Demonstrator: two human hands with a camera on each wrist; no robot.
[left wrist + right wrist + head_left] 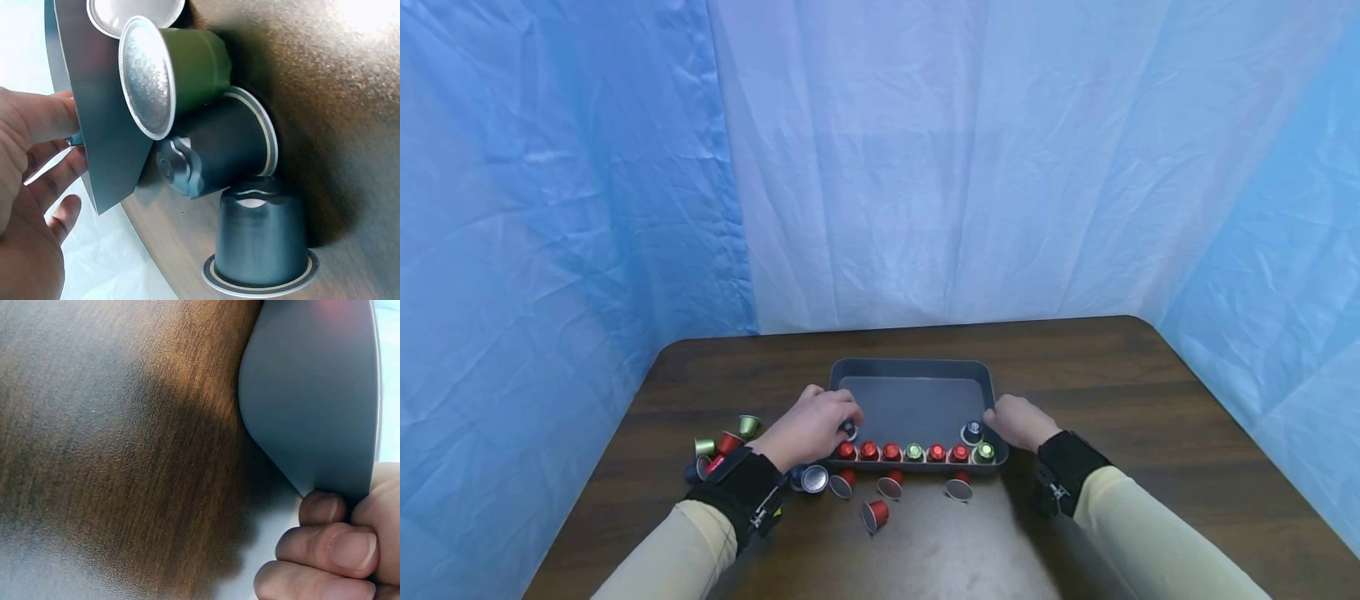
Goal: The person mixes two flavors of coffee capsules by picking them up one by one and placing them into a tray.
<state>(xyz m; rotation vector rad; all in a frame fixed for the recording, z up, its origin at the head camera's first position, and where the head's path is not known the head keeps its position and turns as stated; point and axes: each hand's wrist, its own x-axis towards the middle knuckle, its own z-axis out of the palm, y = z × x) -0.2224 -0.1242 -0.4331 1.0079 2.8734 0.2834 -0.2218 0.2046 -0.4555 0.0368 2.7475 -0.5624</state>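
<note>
Left hand (816, 419) pinches dark capsule (850, 432) in tray (917, 400); right hand (1021, 421) grips tray. Front row: 5 red capsules (891, 452), 2 green capsules (984, 452).

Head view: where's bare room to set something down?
Tray: floor behind the two dark capsules. Table: right of the right hand, and the strip between tray and curtain. Crowded: tray's near edge, with a row of capsules; table left of the left hand and along the tray's near side, with loose capsules.
</note>
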